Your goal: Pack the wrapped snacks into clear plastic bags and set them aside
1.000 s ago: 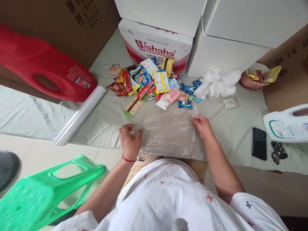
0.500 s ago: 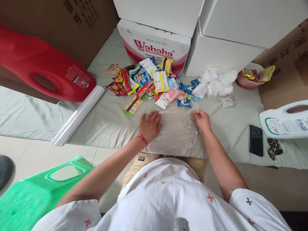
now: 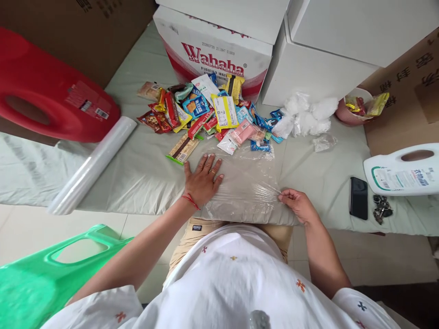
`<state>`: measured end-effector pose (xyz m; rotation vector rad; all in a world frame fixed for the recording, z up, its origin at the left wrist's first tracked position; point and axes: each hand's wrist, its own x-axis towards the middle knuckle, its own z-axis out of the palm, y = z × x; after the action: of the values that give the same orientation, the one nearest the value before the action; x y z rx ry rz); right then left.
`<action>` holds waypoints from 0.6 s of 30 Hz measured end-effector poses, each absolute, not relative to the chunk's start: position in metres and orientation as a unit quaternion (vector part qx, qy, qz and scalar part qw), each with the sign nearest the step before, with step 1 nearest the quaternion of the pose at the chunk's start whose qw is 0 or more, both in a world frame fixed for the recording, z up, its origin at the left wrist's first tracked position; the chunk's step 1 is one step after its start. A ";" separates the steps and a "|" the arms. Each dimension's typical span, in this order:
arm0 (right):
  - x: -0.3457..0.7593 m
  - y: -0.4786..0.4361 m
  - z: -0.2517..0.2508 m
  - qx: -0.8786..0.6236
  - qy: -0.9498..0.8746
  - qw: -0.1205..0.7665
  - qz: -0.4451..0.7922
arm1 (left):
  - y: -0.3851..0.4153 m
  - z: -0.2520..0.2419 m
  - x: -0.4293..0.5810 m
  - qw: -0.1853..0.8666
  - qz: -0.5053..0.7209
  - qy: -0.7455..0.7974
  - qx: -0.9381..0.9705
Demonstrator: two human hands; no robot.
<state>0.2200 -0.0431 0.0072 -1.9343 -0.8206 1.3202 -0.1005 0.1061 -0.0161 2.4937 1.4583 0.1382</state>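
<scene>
A sheet of clear plastic film (image 3: 240, 183) lies on the green cloth in front of me. My left hand (image 3: 204, 180) is pressed flat on its left part with the fingers spread. At the right edge, my right hand (image 3: 297, 203) pinches the film between thumb and fingers, and creases fan out from that point. Just beyond the film is a pile of wrapped snacks (image 3: 224, 112), with a snack bar (image 3: 183, 148) near my left fingertips. Small clear plastic bundles (image 3: 305, 114) sit to the right of the pile.
A film roll (image 3: 92, 167) and red jug (image 3: 55, 91) are on the left. A Wahaha box (image 3: 212, 50) stands behind the snacks. To the right are a pink bowl (image 3: 346, 116), white jug (image 3: 404, 171), phone (image 3: 358, 198) and keys (image 3: 382, 209). A green stool (image 3: 30, 283) stands lower left.
My right hand has moved down along the film's right edge and now pulls it taut. My left hand has shifted slightly left, its fingers more spread. The view has shifted a little.
</scene>
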 end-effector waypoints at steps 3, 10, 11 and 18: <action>0.217 -0.047 0.019 -0.805 -0.356 0.298 0.369 | 0.107 -0.017 -0.103 0.118 0.044 0.495 0.860; 0.143 -0.051 0.027 -0.595 -0.762 0.164 0.195 | 0.107 -0.015 -0.103 0.124 0.048 0.489 0.862; 0.138 -0.055 0.021 -0.530 -0.807 0.122 0.229 | 0.108 -0.015 -0.105 0.127 0.049 0.489 0.861; 0.174 -0.083 0.025 -0.435 -0.801 0.013 0.412 | 0.109 -0.013 -0.119 0.127 0.059 0.492 0.859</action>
<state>0.1738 -0.0827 0.0247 -1.3561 -2.4944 1.2831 -0.1185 0.1087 -0.0133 2.5008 1.4303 0.1707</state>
